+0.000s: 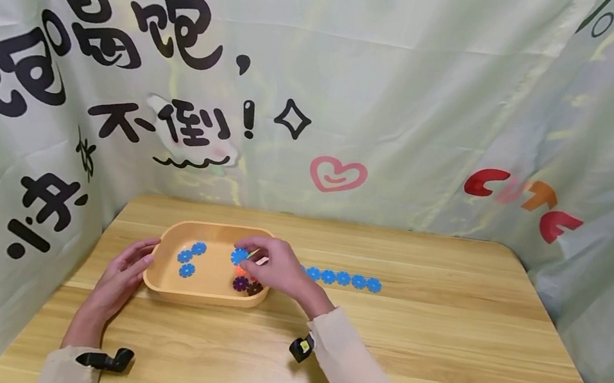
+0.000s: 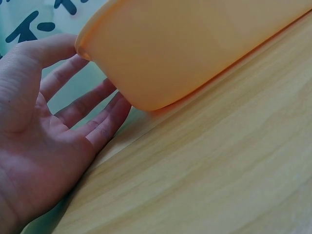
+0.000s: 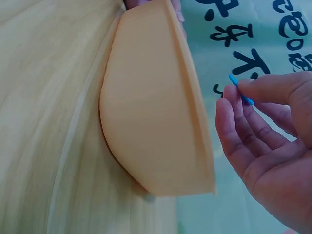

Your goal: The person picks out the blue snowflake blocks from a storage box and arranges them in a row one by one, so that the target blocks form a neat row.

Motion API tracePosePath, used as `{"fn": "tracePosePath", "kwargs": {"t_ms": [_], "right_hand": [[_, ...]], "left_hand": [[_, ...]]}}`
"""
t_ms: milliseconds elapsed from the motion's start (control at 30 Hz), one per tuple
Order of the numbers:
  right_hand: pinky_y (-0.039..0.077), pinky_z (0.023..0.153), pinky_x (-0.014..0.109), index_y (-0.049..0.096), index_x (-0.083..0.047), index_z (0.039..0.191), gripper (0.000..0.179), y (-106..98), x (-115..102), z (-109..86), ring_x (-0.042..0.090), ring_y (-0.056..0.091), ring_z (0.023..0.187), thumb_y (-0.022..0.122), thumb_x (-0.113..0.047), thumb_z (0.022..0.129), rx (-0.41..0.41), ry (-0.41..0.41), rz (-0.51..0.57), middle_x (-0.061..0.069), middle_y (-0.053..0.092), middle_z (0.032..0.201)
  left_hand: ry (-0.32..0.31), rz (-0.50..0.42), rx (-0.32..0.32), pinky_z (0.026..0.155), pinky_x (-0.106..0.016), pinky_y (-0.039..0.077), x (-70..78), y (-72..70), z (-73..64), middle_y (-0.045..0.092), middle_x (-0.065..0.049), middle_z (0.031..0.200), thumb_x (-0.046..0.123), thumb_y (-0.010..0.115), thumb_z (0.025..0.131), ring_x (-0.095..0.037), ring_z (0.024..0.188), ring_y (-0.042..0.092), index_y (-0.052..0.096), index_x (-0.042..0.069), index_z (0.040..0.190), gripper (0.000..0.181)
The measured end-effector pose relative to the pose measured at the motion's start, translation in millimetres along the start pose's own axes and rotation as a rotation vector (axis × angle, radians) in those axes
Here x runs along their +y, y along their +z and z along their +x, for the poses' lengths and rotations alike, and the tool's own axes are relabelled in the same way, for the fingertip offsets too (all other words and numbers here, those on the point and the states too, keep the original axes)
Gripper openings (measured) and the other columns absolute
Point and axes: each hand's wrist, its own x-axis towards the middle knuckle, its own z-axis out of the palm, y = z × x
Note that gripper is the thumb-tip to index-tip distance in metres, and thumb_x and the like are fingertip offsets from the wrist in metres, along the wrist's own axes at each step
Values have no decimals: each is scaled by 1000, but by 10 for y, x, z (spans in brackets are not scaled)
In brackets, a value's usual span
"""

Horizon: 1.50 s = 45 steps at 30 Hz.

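In the head view my right hand (image 1: 276, 265) is over the right end of an orange tray (image 1: 200, 297). Thumb and fingertips pinch a blue snowflake disc (image 1: 239, 256), seen edge-on as a thin blue piece (image 3: 242, 90) in the right wrist view, above the tray's rim. My left hand (image 1: 121, 274) rests against the tray's left end; the left wrist view shows its thumb at the rim and extended fingers (image 2: 100, 100) touching the outer wall. Inside the tray lie several blue discs (image 1: 187, 270) at left, plus purple (image 1: 240, 283) and brown (image 1: 255, 288) ones at right, partly hidden.
A row of blue discs (image 1: 343, 278) lies on the wooden table (image 1: 436, 357) right of the tray, its left end hidden behind my right hand. A printed curtain (image 1: 412, 102) hangs behind and beside the table. Each sleeve carries a black wrist camera (image 1: 300, 348).
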Motion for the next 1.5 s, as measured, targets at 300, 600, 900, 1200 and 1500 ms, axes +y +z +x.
{"fn": "tracePosePath", "kwargs": {"t_ms": [300,600,900,1200,1500], "right_hand": [[59,73,27,71,-8,127,35,-189,0,-257,15,68,92,74,-2,93,73,-32,-35,3,72,113],[61,75,36,73,-8,124,34,-300,107,-521,15,65,88,77,-3,92,155,-58,-69,1,71,98],[60,76,31,73,-7,125,33,-425,155,-770,15,65,86,76,-2,92,201,-74,-121,2,71,98],[61,75,34,71,-6,126,36,-532,291,-993,19,64,88,73,4,91,246,-63,-113,2,70,103],[60,77,32,70,-10,126,40,-773,386,-1222,18,64,89,71,6,90,326,-3,-117,8,71,108]], "left_hand": [[12,-9,-4,94,-21,53,-18,-6,12,50,1,138,12,52,108,-8,121,57,41,1,152,47],[-20,25,9,94,-21,53,-41,-23,-3,50,2,138,16,52,109,-7,120,57,43,7,152,45],[3,0,9,93,-22,53,-31,-28,-22,50,0,138,13,51,109,-9,121,58,42,3,152,45],[19,-30,-2,95,-22,53,-42,-21,2,52,2,138,11,50,109,-8,121,58,41,0,151,45],[16,-29,0,95,-22,53,-34,-4,31,50,0,139,12,51,108,-7,122,57,40,-1,151,46]]}}
